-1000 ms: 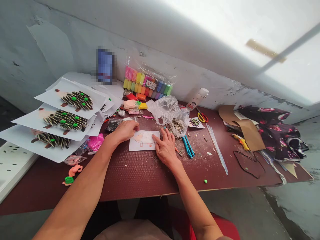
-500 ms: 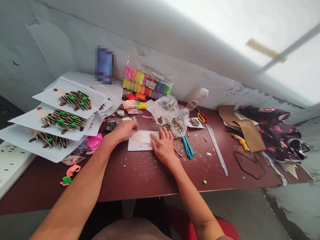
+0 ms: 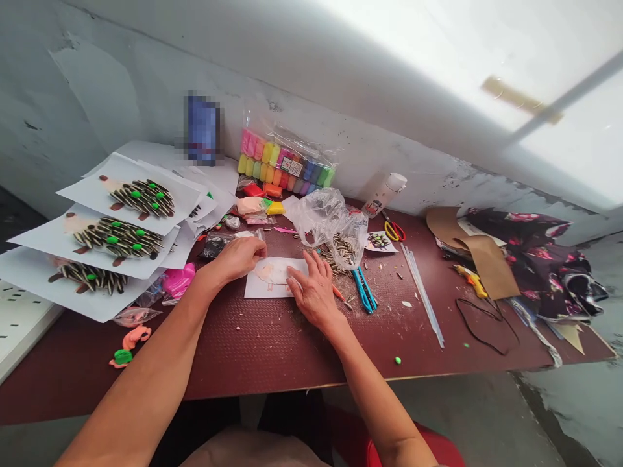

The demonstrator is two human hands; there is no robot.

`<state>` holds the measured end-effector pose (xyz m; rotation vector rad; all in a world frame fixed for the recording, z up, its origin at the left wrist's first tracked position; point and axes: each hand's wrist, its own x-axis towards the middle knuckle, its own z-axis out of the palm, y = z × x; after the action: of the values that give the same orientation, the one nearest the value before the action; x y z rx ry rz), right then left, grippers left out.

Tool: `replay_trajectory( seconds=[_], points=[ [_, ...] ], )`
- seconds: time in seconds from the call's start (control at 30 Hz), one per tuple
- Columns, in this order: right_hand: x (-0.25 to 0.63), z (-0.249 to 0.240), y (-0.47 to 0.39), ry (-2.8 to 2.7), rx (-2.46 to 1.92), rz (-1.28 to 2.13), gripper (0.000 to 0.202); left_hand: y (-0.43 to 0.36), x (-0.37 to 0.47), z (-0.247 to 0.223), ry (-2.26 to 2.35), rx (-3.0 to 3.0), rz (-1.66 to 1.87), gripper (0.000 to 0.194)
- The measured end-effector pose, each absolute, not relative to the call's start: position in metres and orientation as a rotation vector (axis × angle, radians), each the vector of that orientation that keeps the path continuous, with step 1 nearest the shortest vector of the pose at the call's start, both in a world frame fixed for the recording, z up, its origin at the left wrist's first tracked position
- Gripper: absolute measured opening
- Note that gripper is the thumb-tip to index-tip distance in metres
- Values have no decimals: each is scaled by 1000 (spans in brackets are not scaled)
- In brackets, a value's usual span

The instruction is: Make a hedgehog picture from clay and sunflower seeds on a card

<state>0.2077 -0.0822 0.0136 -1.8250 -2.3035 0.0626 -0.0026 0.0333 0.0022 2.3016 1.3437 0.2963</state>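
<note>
A white paper card (image 3: 254,291) lies on the maroon table, bearing a pale, thin clay shape (image 3: 277,270) with small orange-outlined legs drawn below it. My right hand (image 3: 314,288) rests over the card's right part, fingers spread, the tips touching the pale clay. At the card's upper left corner is my left hand (image 3: 241,256), its fingers curled together; whatever they pinch, if anything, is hidden. Beyond my right hand lie striped sunflower seeds (image 3: 335,256), partly under a clear plastic bag (image 3: 318,214). Close by are a blue utility knife (image 3: 364,290) and an orange pencil-like stick (image 3: 339,295).
Sheets with seed-covered hedgehogs (image 3: 141,196) are stacked at left. A pack of coloured clay (image 3: 287,165), a white bottle (image 3: 387,194) and scissors (image 3: 393,230) stand or lie behind. Clear glue sticks (image 3: 422,295), a yellow glue gun (image 3: 473,280) and dark flowered cloth (image 3: 535,259) are at right.
My right hand has shifted slightly left across the card, fingers still spread. The left hand stays curled at the corner. The whole view has tilted a little.
</note>
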Motion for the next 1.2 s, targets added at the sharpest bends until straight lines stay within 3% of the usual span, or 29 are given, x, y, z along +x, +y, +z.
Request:
replay_trajectory(
  seconds=[0.3, 0.6, 0.83, 0.93, 1.1, 1.2],
  points=[
    [202, 16, -71, -2309, -1806, 80, 33, 30, -4, 8, 1346, 2298, 344, 25],
    [204, 15, -68, -2219, -1789, 64, 31, 33, -14, 16, 1607, 2281, 733, 38],
    [193, 27, -52, -2153, -1693, 72, 30, 29, -14, 7, 1787, 2273, 481, 53],
    [186, 25, -40, -2041, -1598, 247, 29, 32, -11, 9, 1705, 2202, 630, 53],
    [180, 14, -25, -1774, -1554, 515, 20, 35, -8, 19, 1403, 1947, 895, 32],
    [182, 12, -21, -1679, -1494, 540, 22, 31, -5, 22, 1208, 1737, 913, 35]
  ],
)
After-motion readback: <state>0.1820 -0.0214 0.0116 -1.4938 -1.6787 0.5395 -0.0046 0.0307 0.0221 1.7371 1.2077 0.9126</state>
